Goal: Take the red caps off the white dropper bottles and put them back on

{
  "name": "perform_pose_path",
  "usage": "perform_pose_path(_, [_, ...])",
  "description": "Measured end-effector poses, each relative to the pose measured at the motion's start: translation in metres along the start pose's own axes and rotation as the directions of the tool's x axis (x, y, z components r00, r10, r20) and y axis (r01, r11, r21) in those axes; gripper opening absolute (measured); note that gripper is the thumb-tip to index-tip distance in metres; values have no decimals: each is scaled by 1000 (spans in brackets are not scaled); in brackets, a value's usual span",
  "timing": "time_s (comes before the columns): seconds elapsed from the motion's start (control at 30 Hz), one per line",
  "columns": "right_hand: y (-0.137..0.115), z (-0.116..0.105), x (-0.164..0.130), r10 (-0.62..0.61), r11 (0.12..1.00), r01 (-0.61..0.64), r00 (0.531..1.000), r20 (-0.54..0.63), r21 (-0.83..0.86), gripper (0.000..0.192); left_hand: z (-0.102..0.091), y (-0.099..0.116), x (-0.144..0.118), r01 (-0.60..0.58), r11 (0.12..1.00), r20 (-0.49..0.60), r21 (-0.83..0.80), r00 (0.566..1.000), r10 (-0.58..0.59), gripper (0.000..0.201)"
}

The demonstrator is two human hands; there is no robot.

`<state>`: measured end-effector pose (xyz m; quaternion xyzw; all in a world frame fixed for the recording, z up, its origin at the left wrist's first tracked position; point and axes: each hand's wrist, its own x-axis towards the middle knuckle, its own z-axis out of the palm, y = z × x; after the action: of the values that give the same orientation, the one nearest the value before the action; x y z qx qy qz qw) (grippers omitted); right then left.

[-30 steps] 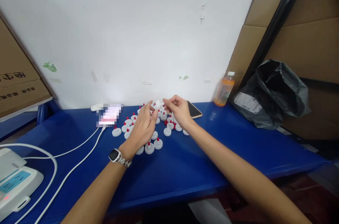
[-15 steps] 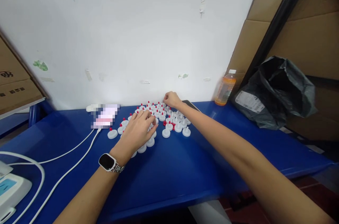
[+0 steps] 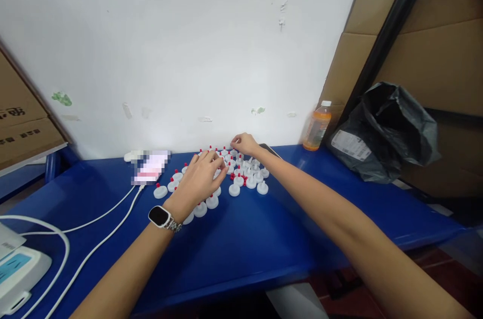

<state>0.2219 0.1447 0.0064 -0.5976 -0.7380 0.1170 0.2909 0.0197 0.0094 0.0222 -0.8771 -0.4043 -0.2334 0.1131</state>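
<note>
Several small white caps with red tips stand in a cluster on the blue table, near the wall. My left hand, with a watch on its wrist, lies over the left part of the cluster, fingers curled down onto the caps. What it holds, if anything, is hidden under the fingers. My right hand reaches to the far edge of the cluster, its fingertips pinched on a white cap in the back row.
A phone lies behind my right hand. An orange drink bottle and a black plastic bag stand at the right. A blurred device with white cables is at the left, a white machine at the lower left. Cardboard boxes flank the table.
My right hand has moved from above the cluster to its back row and come down there. My left hand shifted slightly over the left caps.
</note>
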Motion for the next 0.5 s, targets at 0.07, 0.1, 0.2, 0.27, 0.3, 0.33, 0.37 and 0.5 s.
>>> perform_pose_path(0.07, [3,-9,-13,2,1000,-2,999,-35,-3,22,0,0,9,22,999,20,-45,1000,-21,33])
perform_pose_path(0.1, [5,-14,-22,4,1000,-5,998,-55,-12,23,1,1,14,30,997,29,-71,999,-28,33])
perform_pose_path(0.2, [12,-26,-51,-5,997,-2,997,-81,-84,20,8,5,26,30,989,22,-143,999,-27,32])
perform_pose_path(0.27, [16,-29,-67,-11,993,5,998,-55,-118,15,14,9,32,22,983,-5,-185,1000,-24,32])
perform_pose_path(0.3, [18,-29,-72,-12,994,7,999,-40,-112,13,16,11,33,23,979,-16,-205,1000,-26,32])
perform_pose_path(0.33, [19,-29,-76,-12,996,9,1000,-29,-90,11,19,13,33,26,974,-23,-225,999,-32,33])
perform_pose_path(0.37, [20,-29,-78,-18,998,16,1000,-26,-57,9,21,14,32,32,969,-28,-244,999,-40,33])
perform_pose_path(0.5, [14,-30,-84,-49,991,64,991,-126,117,7,23,14,23,67,945,-61,-319,994,-91,29])
